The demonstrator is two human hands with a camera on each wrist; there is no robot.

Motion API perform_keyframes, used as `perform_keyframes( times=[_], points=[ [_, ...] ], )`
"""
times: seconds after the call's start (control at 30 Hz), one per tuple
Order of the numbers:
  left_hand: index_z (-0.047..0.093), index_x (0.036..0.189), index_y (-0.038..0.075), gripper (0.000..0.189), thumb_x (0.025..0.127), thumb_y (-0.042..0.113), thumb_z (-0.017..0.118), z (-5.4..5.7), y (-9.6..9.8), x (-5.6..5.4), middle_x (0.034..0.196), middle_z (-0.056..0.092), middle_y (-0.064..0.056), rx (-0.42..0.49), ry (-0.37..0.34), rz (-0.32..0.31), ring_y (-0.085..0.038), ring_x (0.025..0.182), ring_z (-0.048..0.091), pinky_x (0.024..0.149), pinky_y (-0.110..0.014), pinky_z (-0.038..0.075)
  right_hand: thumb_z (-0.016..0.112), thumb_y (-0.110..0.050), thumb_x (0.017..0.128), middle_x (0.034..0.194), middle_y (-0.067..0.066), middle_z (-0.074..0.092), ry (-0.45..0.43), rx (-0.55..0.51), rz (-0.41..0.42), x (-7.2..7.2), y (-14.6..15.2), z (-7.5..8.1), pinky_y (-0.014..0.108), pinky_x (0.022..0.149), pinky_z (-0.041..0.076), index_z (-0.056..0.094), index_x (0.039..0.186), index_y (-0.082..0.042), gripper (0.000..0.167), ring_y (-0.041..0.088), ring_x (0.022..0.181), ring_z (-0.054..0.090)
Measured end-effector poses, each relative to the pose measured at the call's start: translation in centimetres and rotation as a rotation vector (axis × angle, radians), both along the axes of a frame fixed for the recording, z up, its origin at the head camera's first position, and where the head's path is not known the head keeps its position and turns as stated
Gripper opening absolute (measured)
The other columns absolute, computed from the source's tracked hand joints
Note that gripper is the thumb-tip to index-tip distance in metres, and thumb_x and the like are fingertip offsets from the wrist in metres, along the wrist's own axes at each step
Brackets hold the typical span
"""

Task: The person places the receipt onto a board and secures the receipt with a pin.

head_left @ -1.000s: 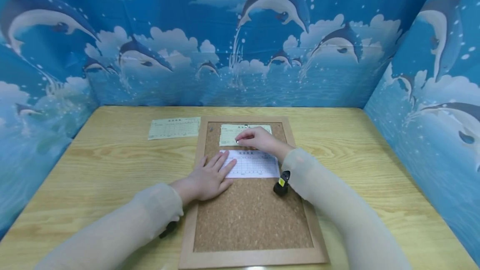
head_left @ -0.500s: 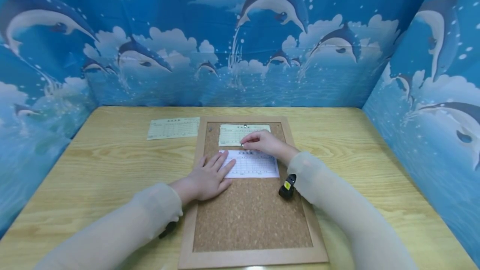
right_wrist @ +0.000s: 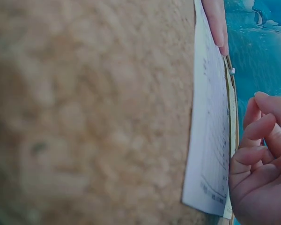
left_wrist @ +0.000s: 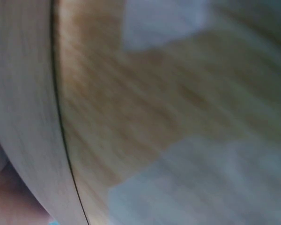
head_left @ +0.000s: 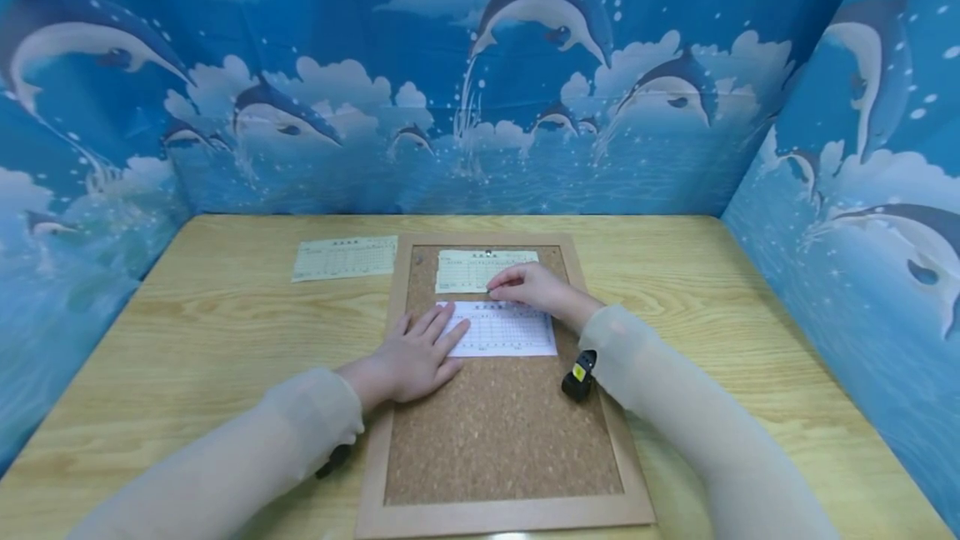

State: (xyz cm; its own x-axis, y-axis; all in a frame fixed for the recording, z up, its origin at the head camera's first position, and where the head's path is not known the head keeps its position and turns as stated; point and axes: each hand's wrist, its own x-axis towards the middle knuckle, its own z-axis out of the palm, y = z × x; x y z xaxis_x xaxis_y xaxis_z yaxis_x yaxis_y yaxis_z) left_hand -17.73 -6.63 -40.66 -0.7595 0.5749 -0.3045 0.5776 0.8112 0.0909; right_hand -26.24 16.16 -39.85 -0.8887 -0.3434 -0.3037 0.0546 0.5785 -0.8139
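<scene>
My left hand (head_left: pixel 420 357) lies flat with spread fingers on the cork board (head_left: pixel 502 432), fingertips over the left end of a white printed form (head_left: pixel 506 332). My right hand (head_left: pixel 536 288) pinches a small push pin (head_left: pixel 490 291) between thumb and forefinger, at the lower edge of a pale yellow form (head_left: pixel 457 273). The pin is mostly hidden by the fingertips. Another silvery push pin (head_left: pixel 488 253) stands at the yellow form's top edge. In the right wrist view the right hand's fingers (right_wrist: pixel 260 126) are bent above the forms.
A second yellow form (head_left: pixel 345 258) lies on the wooden table (head_left: pixel 247 315), left of the board. A small grey pin (head_left: pixel 420 257) sits in the cork's upper left corner. Dolphin-print curtains (head_left: pixel 360 173) enclose the table at the back and sides.
My right hand has moved a little to the right and toward me with the pin, along the yellow form's lower edge. The left hand has stayed in place.
</scene>
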Motion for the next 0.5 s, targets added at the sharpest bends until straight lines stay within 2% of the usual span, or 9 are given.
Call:
perform_keyframes(
  times=[0.33,0.5],
  points=[
    [0.009,0.151,0.023,0.061,0.099,0.051,0.021,0.06,-0.01,0.09,0.156,-0.002,-0.009,0.002,0.013,-0.001,-0.026,0.141,0.001,0.108,-0.056,0.006,0.066,-0.022,0.088,0.093,0.002,0.065,0.002,-0.003,-0.006,0.10,-0.01,-0.27,0.027,0.066,0.045,0.069,0.104,-0.010,0.021,0.015,0.077,0.055],
    [0.009,0.151,0.023,0.061,0.099,0.051,0.021,0.08,0.03,0.10,0.156,-0.001,-0.009,0.000,0.010,0.004,-0.026,0.141,0.001,0.108,-0.056,0.005,0.064,-0.018,0.089,0.093,0.004,0.065,-0.004,-0.032,0.000,0.10,0.05,-0.46,0.027,0.067,0.045,0.067,0.104,-0.007,0.019,0.015,0.078,0.055]
  ],
)
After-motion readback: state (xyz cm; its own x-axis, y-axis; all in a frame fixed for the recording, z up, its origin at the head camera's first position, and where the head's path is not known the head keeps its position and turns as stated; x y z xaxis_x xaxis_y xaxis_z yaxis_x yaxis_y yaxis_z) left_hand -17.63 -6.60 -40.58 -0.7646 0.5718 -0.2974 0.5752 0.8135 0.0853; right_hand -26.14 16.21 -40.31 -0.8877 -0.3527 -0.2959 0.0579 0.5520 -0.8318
